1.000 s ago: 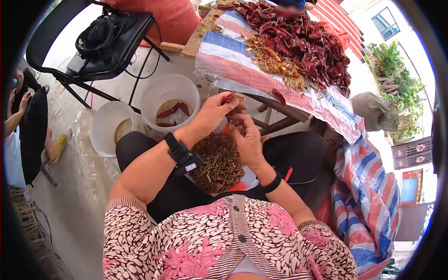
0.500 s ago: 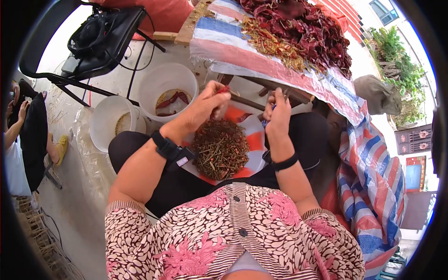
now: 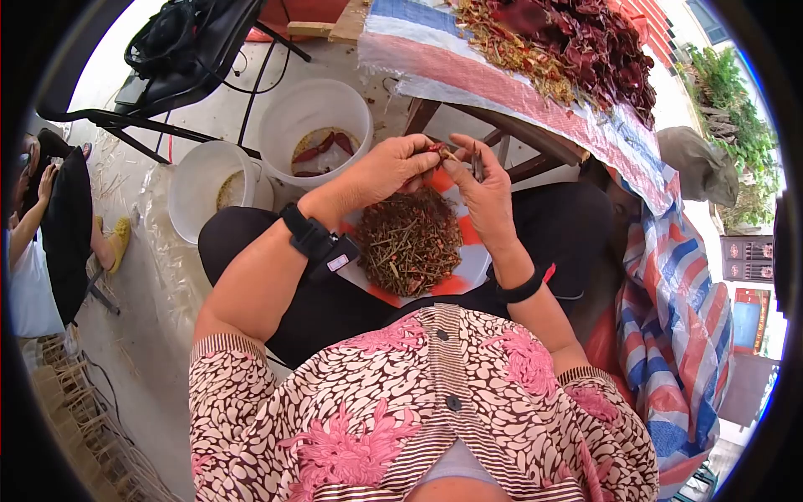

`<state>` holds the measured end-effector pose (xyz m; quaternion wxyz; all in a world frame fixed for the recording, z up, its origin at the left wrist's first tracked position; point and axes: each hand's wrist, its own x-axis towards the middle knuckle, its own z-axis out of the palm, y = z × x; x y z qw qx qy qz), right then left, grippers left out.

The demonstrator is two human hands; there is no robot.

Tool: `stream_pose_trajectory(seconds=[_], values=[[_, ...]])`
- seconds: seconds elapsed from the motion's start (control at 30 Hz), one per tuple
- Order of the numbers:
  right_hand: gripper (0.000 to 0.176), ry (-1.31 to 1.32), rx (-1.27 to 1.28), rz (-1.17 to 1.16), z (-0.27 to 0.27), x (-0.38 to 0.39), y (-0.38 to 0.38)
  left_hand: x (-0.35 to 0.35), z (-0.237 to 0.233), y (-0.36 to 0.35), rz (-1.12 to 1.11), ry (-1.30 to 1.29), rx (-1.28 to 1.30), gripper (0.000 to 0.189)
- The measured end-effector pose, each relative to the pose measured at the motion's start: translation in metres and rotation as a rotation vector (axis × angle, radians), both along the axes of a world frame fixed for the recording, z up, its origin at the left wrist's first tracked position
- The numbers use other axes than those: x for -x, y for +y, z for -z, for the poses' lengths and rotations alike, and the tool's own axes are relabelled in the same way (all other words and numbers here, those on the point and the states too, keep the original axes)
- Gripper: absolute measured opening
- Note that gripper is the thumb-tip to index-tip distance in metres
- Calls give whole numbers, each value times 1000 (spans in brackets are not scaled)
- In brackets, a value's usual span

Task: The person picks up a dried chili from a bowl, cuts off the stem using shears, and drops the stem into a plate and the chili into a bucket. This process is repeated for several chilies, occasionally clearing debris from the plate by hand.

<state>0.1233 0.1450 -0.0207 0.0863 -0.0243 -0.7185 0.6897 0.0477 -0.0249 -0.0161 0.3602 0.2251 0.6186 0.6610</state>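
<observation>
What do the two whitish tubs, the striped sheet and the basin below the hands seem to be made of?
Larger tub and smaller tub: probably smooth plastic, as the walls look translucent.
Striped sheet: likely woven plastic, with a slight sheen, judging by its ragged edge and crisp creases.
Basin: looks smooth, white with red patches; enamelled metal or plastic, I cannot tell which.

Open space over the stalk pile (image 3: 410, 247), sheet-covered table (image 3: 535, 139) blocking ahead, open-topped tub (image 3: 314, 107) beyond left hand (image 3: 397, 170), bent knee (image 3: 562, 222) near right hand (image 3: 487, 201)
</observation>
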Motion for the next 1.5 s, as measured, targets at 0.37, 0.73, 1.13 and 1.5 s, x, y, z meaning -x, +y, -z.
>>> stream_pose_trajectory(seconds=[0.37,0.73,1.13,1.5], values=[[26,281,-525,14,-1,-1,6,-1,2,-3,66,-112,-39,22],[11,95,-317,7,-16,-16,-8,-2,6,-7,102,-146,11,19],[9,-474,1110,-280,-5,-17,10,-5,-11,-23,249,12,-29,19],[27,-549,-369,-8,79,4,54,54,56,-54,-240,803,512,26]])
